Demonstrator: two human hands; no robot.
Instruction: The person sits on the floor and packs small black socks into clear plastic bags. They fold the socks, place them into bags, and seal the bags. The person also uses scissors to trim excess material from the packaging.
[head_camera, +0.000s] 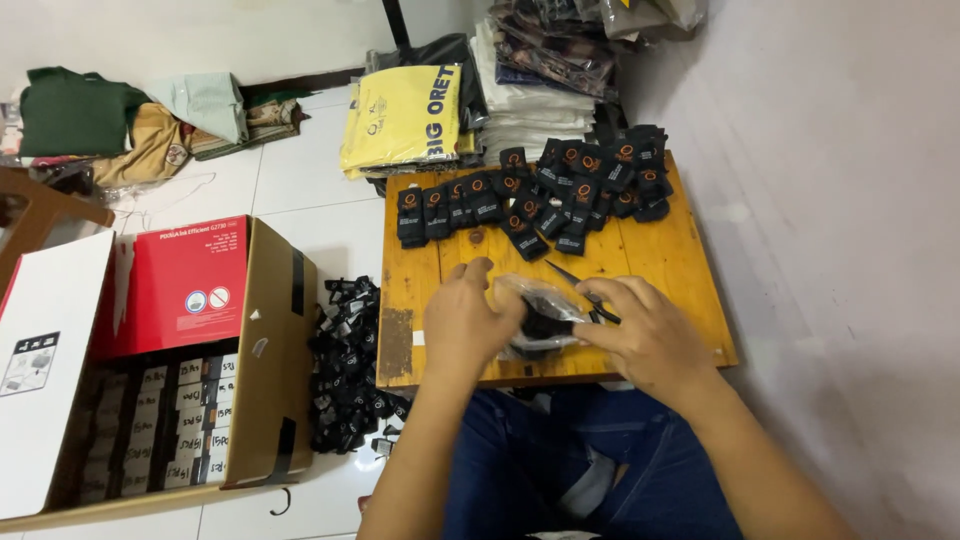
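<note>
Clear plastic bag stuffed with small black items (540, 318) sits between my hands — left hand (468, 322) and right hand (640, 335) both gripping it, equally near, over the wooden counter (650, 262).

The tabletop (660, 260) is varnished wood, worn and stained at its left edge. On it, a thin, glossy clear plastic bag (545, 315) crinkles around matt black cloth labels (560, 190). Left of the tabletop stands a matt brown cardboard box (275, 350) on glossy white floor tiles (300, 170).

My left hand (465, 325) covers part of the clear plastic bag (540, 305); its dark contents are too blurred to identify.
</note>
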